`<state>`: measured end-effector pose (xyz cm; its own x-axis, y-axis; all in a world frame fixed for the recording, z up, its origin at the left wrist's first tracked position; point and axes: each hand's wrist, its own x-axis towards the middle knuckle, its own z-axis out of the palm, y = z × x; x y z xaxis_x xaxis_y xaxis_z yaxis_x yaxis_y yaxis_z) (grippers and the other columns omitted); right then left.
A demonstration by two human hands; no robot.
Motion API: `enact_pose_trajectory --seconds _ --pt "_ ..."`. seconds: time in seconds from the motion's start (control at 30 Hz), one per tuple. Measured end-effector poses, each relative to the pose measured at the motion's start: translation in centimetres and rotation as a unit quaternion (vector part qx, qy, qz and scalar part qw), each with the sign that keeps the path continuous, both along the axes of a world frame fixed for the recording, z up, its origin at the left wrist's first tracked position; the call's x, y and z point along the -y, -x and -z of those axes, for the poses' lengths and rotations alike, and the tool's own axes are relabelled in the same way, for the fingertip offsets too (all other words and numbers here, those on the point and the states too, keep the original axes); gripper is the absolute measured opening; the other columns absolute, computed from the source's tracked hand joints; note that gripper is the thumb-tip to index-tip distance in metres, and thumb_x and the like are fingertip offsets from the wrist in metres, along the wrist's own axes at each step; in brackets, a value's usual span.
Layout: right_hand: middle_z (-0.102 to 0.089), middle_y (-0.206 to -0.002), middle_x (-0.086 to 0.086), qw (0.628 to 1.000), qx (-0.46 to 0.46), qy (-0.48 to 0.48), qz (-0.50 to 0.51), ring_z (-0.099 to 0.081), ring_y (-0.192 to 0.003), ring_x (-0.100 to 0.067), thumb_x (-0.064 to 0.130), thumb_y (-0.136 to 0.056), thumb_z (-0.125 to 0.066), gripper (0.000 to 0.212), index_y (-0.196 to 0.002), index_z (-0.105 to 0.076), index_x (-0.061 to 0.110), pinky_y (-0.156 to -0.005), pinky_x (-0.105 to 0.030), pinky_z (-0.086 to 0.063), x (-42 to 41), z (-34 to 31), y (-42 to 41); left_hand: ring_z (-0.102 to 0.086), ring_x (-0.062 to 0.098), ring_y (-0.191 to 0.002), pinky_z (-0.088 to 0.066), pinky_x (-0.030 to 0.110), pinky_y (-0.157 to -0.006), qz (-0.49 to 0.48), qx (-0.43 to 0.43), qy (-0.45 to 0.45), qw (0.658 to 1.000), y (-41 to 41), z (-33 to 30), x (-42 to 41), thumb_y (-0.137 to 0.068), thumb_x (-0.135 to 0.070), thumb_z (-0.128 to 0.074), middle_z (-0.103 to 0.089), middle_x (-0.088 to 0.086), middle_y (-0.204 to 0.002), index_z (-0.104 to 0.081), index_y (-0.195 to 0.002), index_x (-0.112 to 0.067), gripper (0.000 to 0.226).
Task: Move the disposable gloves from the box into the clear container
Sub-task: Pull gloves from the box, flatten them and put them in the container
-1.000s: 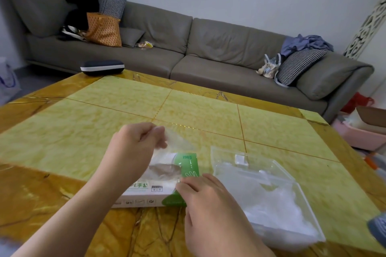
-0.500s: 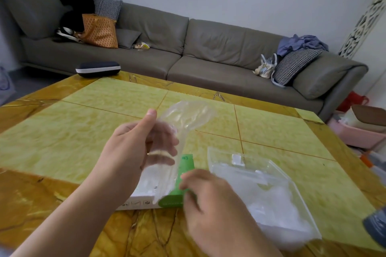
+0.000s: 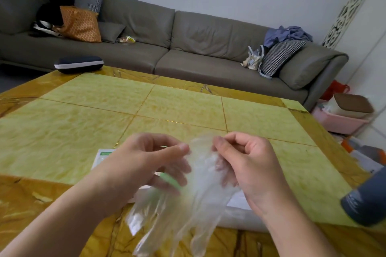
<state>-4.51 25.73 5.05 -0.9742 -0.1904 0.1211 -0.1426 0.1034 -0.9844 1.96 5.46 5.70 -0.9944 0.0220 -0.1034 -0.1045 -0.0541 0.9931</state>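
Here, your two hands hold one clear glove up above the surface.
Your left hand (image 3: 146, 165) and right hand (image 3: 248, 165) each pinch the glove (image 3: 200, 190) at its top; it hangs over the box (image 3: 104, 157) and clear container (image 3: 238, 204).

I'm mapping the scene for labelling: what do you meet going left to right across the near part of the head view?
Glove box → left hand → clear glove → right hand → dark bottle.
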Motion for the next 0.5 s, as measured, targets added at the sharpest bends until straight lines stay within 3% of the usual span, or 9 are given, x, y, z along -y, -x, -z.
enact_pose_trajectory --seconds 0.1,0.3,0.4,0.5 --pt "-0.061 -0.056 -0.013 1.000 0.013 0.002 0.023 -0.047 -0.043 -0.022 0.015 -0.100 -0.069 0.023 -0.079 -0.075 0.006 -0.037 -0.025 -0.038 -0.8 -0.2 0.2 -0.073 0.034 -0.077 -0.059 0.036 -0.061 -0.004 -0.001 0.033 0.999 0.2 0.3 1.2 -0.093 -0.022 -0.069 -0.075 0.023 -0.092 -0.077 -0.095 -0.002 0.021" --pt "-0.062 -0.058 -0.016 0.998 0.004 -0.037 0.051 -0.048 -0.038 -0.015 0.024 -0.103 -0.065 0.029 -0.082 -0.076 0.008 -0.036 -0.022 -0.030 -2.1 -0.1 0.6 -0.070 0.036 -0.070 -0.061 0.041 -0.060 -0.074 -0.006 0.000 0.997 0.7 0.4 0.9 -0.096 -0.031 -0.062 -0.073 0.029 -0.087 -0.076 -0.089 0.003 0.038" --pt "-0.071 -0.065 -0.018 0.997 0.028 -0.059 -0.034 -0.055 -0.046 -0.028 0.039 -0.097 -0.069 0.034 -0.094 -0.074 0.006 -0.045 -0.031 -0.042 -2.3 -0.7 0.5 -0.070 0.038 -0.070 -0.060 0.041 -0.061 -0.071 0.006 -0.002 0.997 0.7 0.6 0.3 -0.097 -0.037 -0.059 -0.074 0.028 -0.086 -0.076 -0.088 0.002 0.044" --pt "-0.070 -0.064 -0.018 0.994 0.030 -0.064 -0.081 -0.055 -0.048 -0.030 0.026 -0.095 -0.075 0.022 -0.094 -0.074 0.004 -0.054 -0.038 -0.049 -2.5 -0.7 0.6 -0.071 0.039 -0.071 -0.058 0.039 -0.059 -0.044 0.020 -0.001 0.999 0.5 0.7 -0.2 -0.098 -0.045 -0.053 -0.075 0.026 -0.089 -0.077 -0.090 0.001 0.053"
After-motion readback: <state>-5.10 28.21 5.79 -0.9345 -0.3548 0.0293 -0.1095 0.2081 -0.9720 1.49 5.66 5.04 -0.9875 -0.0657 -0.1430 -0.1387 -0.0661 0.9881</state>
